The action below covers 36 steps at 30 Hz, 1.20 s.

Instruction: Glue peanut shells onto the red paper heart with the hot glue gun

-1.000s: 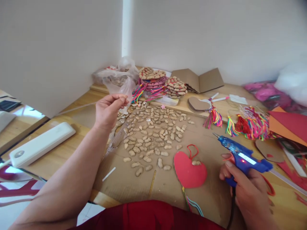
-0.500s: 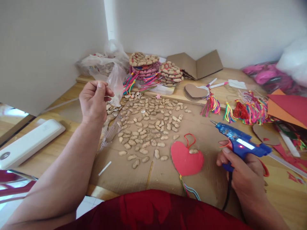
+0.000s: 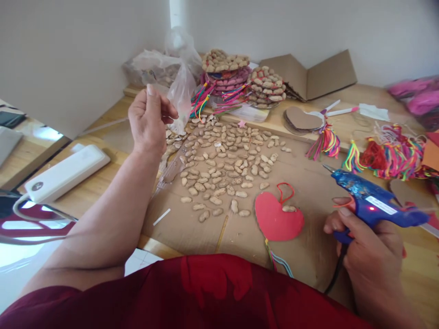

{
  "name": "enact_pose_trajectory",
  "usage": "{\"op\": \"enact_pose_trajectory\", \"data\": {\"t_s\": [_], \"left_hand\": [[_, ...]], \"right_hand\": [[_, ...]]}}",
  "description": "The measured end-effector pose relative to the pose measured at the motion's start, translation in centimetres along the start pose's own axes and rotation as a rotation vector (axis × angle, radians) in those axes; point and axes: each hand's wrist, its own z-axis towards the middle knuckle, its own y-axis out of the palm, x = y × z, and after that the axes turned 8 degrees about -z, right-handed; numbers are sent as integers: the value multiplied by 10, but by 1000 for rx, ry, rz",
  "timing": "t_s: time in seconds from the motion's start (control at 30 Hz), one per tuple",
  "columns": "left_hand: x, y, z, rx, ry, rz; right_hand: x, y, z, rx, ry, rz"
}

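Observation:
My right hand point(image 3: 372, 253) is closed round the handle of a blue glue gun point(image 3: 365, 196), whose nozzle points up and left and whose small red light is lit. My left hand point(image 3: 149, 116) is raised in front of a plastic bag, its thumb and fingers drawn together; anything between them is too small to make out. On the cardboard between the hands lies a red heart point(image 3: 276, 221) with a red loop on top and coloured strings below. One peanut point(image 3: 289, 209) rests at its upper right. Many loose peanuts point(image 3: 219, 169) spread to the heart's left.
Peanut-covered pieces point(image 3: 226, 61) with tassels are stacked at the back, beside the plastic bag point(image 3: 183, 89). Folded cardboard point(image 3: 331, 75), cardboard hearts point(image 3: 302, 119) and bright tassels point(image 3: 394, 155) lie to the right. A white power strip point(image 3: 68, 173) sits at left.
The camera view has shifted, so the table appears farther right and slightly higher. My left hand is still raised, its fingers slightly rearranged. The glue gun stays in my right hand.

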Motion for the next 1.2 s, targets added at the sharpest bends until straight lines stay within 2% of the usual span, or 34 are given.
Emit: {"op": "enact_pose_trajectory", "data": {"t_s": [0.07, 0.1, 0.17, 0.27, 0.33, 0.4, 0.47, 0.57, 0.73, 1.03, 1.2], "left_hand": [[4, -2, -2, -63, 13, 79], [8, -3, -4, -135, 12, 128], [20, -4, -11, -365, -3, 222], [41, 0, -28, -798, -33, 337], [52, 4, -38, -1031, -21, 433], [56, 8, -45, -1188, 44, 511], [54, 11, -49, -1276, 119, 565], [45, 14, -51, -1326, 172, 610], [32, 16, -53, -1336, 206, 620], [42, 17, -51, -1341, 182, 749], [37, 16, -53, -1327, 214, 759]], "right_hand": [[1, 1, 1, 17, -4, 13], [1, 1, 1, 22, -5, 15], [1, 1, 2, 28, -10, 14], [2, 1, 2, 31, -20, 1], [3, 1, 2, 25, -31, 10], [3, 0, 2, 15, -36, 18], [2, 1, 2, 10, -34, 16], [1, 2, 1, 15, -38, 7], [-1, 2, 0, 29, -6, -21], [-1, 3, 1, 35, -10, -17], [-2, 2, 1, 30, -3, -21]]}}
